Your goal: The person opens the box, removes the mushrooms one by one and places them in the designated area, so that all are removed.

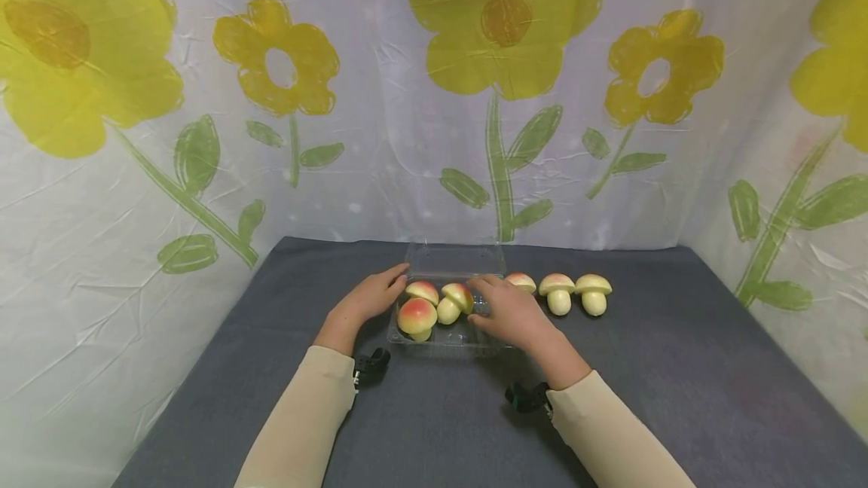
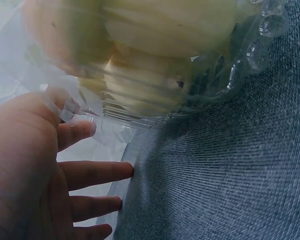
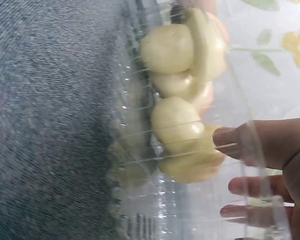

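On the dark grey cloth [image 1: 434,420] before you sits a clear plastic box [image 1: 469,337], its see-through lid [image 1: 456,257] raised at the far side. Three toy mushrooms [image 1: 417,315] with red-blushed caps lie inside, grouped toward the left and middle. Your left hand [image 1: 366,301] is at the box's left end, its fingers extended and spread, the thumb by the rim. Your right hand [image 1: 510,312] reaches over the right part of the box, fingers loose and apart, next to the rightmost mushroom inside; through the glare of the plastic, you can't be sure whether your thumb touches its cap. Outside, to the right of the box, three more mushrooms [image 1: 558,294] stand in a row, the nearest partly hidden by your right hand. Behind hangs a pale curtain [image 1: 386,96] with yellow flowers.
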`<state>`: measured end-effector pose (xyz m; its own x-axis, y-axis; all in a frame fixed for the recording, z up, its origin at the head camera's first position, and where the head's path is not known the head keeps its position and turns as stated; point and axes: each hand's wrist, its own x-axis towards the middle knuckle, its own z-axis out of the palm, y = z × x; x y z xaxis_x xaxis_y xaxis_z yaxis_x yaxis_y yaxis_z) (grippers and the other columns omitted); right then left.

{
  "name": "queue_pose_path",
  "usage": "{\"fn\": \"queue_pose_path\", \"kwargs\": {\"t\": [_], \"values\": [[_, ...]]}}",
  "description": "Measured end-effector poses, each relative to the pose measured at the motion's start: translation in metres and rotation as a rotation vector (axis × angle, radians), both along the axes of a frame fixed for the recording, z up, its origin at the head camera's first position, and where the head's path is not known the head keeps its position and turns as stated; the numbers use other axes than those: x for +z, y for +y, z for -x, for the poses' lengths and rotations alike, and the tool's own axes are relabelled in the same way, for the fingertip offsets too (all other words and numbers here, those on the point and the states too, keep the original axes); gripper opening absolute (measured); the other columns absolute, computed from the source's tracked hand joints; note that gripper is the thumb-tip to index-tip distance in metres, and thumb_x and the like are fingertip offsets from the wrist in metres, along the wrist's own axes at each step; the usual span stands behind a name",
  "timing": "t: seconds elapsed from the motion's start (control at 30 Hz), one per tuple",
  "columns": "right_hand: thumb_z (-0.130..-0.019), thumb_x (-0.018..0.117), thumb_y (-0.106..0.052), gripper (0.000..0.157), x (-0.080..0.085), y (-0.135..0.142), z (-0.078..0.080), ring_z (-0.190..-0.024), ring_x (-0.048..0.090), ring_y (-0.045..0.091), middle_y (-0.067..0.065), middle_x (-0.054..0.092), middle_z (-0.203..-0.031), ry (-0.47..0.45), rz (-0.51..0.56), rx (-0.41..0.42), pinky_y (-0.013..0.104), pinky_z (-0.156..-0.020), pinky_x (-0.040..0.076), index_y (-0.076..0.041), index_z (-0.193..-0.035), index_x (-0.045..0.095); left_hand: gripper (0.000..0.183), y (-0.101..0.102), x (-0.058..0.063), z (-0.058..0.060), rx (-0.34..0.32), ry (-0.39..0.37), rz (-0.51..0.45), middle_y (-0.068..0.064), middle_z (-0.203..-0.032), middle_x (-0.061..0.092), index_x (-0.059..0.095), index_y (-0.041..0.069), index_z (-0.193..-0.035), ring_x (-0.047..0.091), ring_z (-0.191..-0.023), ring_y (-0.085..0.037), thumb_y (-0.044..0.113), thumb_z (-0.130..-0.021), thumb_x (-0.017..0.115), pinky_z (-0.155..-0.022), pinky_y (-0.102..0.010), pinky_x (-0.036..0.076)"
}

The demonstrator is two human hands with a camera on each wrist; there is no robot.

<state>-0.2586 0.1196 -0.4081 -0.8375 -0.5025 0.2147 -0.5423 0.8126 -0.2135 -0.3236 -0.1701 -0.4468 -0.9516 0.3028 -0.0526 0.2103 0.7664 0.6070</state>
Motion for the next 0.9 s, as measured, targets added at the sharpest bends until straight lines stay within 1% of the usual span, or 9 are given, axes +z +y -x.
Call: {"fn": "queue_pose_path", "kwargs": {"t": [0.03, 0.13, 0.3, 0.37, 0.47, 0.57, 0.7, 0.8, 0.9], "values": [[-0.093, 0.080, -0.029, 0.061, -0.001, -0.001, 0.000, -0.118, 0.064, 0.035, 0.016, 0.056, -0.144, -0.004, 0.002, 0.004, 0.045, -0.072, 0.058, -0.009, -0.146, 0.056, 0.058, 0.000, 0.000, 0.000, -0.001, 0.001, 0.000, -0.012, -0.164, 0.035, 0.029, 0.021, -0.165, 0.035, -0.148, -0.038, 0.045, -0.112, 0.037, -0.118, -0.061, 0.031], [-0.095, 0.078, -0.028, 0.065, -0.005, -0.002, 0.001, -0.118, 0.063, 0.038, 0.017, 0.055, -0.146, -0.022, 0.018, 0.026, 0.049, -0.075, 0.058, -0.009, -0.150, 0.052, 0.059, 0.000, 0.000, 0.000, 0.000, 0.003, -0.002, -0.012, -0.164, 0.035, 0.029, 0.021, -0.165, 0.035, -0.148, -0.038, 0.045, -0.112, 0.037, -0.118, -0.061, 0.031], [-0.098, 0.074, -0.027, 0.071, -0.012, -0.001, 0.004, -0.127, 0.058, 0.041, 0.020, 0.049, -0.152, -0.079, 0.004, 0.050, 0.054, -0.090, 0.056, -0.011, -0.159, 0.040, 0.058, 0.000, 0.001, -0.002, 0.001, 0.003, 0.000, -0.012, -0.163, 0.036, 0.030, 0.020, -0.164, 0.036, -0.148, -0.038, 0.044, -0.112, 0.036, -0.118, -0.060, 0.032], [-0.099, 0.072, -0.025, 0.070, -0.012, -0.001, 0.004, -0.130, 0.056, 0.040, 0.020, 0.047, -0.154, -0.098, -0.001, 0.060, 0.054, -0.093, 0.054, -0.013, -0.159, 0.040, 0.058, 0.000, 0.002, -0.002, -0.002, 0.010, 0.004, -0.013, -0.163, 0.036, 0.030, 0.019, -0.164, 0.036, -0.147, -0.038, 0.044, -0.112, 0.036, -0.118, -0.060, 0.032], [-0.100, 0.072, -0.023, 0.063, -0.013, -0.002, 0.004, -0.131, 0.056, 0.037, 0.017, 0.050, -0.152, -0.098, 0.015, 0.075, 0.052, -0.095, 0.054, -0.011, -0.156, 0.045, 0.058, 0.001, 0.003, -0.002, -0.004, 0.017, 0.008, -0.013, -0.163, 0.037, 0.030, 0.019, -0.164, 0.037, -0.147, -0.038, 0.043, -0.112, 0.037, -0.118, -0.060, 0.032], [-0.099, 0.072, -0.022, 0.055, -0.014, -0.005, 0.004, -0.121, 0.062, 0.031, 0.014, 0.060, -0.141, -0.061, 0.033, 0.073, 0.048, -0.090, 0.056, -0.008, -0.148, 0.052, 0.058, 0.000, 0.004, -0.003, -0.005, 0.018, 0.009, -0.012, -0.162, 0.038, 0.030, 0.019, -0.164, 0.037, -0.147, -0.037, 0.043, -0.112, 0.037, -0.118, -0.059, 0.032], [-0.097, 0.076, -0.023, 0.043, -0.015, -0.009, 0.004, -0.099, 0.068, 0.023, 0.008, 0.068, -0.117, -0.011, 0.051, 0.037, 0.041, -0.074, 0.057, -0.007, -0.134, 0.059, 0.057, 0.000, 0.004, -0.003, -0.004, 0.018, 0.007, -0.013, -0.162, 0.038, 0.030, 0.019, -0.164, 0.037, -0.147, -0.038, 0.043, -0.112, 0.037, -0.118, -0.060, 0.032], [-0.095, 0.078, -0.025, 0.040, -0.016, -0.010, 0.003, -0.085, 0.066, 0.019, 0.004, 0.069, -0.106, 0.011, 0.046, -0.005, 0.037, -0.064, 0.053, -0.008, -0.127, 0.061, 0.057, 0.001, 0.003, -0.003, -0.005, 0.012, 0.006, -0.013, -0.162, 0.038, 0.029, 0.019, -0.165, 0.038, -0.146, -0.038, 0.042, -0.113, 0.037, -0.117, -0.060, 0.033], [-0.094, 0.079, -0.029, 0.038, -0.017, -0.012, 0.002, -0.071, 0.061, 0.014, 0.000, 0.067, -0.097, 0.031, 0.039, -0.049, 0.034, -0.055, 0.049, -0.011, -0.123, 0.061, 0.057, 0.001, 0.004, -0.004, -0.007, 0.010, 0.006, -0.013, -0.162, 0.038, 0.029, 0.018, -0.165, 0.038, -0.146, -0.038, 0.041, -0.113, 0.037, -0.117, -0.061, 0.033]]}}
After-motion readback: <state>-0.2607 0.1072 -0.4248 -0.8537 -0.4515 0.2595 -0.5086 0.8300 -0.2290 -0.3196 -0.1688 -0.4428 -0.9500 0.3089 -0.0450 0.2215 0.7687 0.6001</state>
